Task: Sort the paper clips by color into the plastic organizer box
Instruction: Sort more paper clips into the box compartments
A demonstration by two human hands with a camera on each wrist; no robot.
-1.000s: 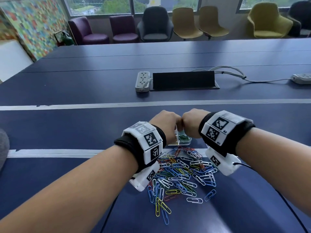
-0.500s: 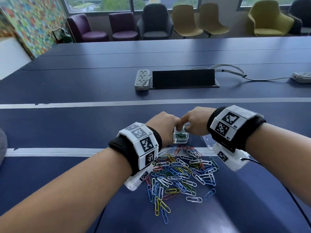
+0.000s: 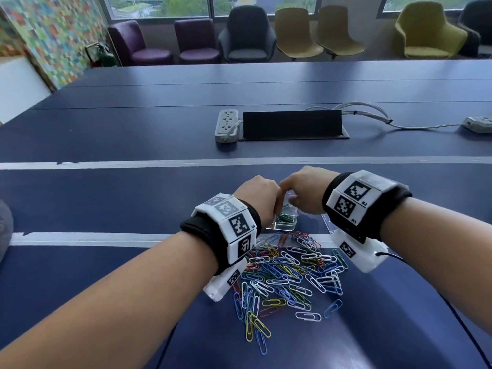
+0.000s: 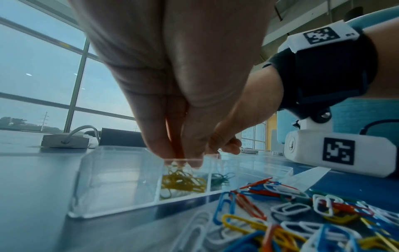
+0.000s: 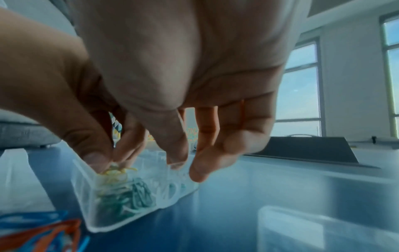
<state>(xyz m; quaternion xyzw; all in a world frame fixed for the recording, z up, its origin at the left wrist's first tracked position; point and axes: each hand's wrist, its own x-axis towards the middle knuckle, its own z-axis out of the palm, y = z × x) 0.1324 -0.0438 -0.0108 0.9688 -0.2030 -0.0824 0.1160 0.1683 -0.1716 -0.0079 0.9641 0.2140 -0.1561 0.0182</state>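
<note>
Near the front edge of the dark blue worktop (image 3: 106, 203), a loose heap of coloured paper clips (image 3: 287, 272) lies spread between the two forearms. Just beyond the heap stands the clear plastic organizer box (image 4: 116, 177), with yellow clips (image 4: 181, 183) in one compartment and green clips (image 4: 220, 179) in the one next to it. The left hand (image 3: 259, 197) hangs over the yellow compartment, fingertips bunched together and pointing down into it; whether they pinch a clip cannot be told, as the tips blur against the box rim. The right hand (image 3: 303, 190) hovers beside it over the same box, its fingers (image 5: 207, 129) loosely spread and pointing down, nothing visibly held. A clear lid (image 5: 323, 228) lies on the worktop to the right of the box. Farther back, towards the middle of the worktop, a white power strip (image 3: 226, 126) sits beside a black cable hatch (image 3: 291, 125).
</note>
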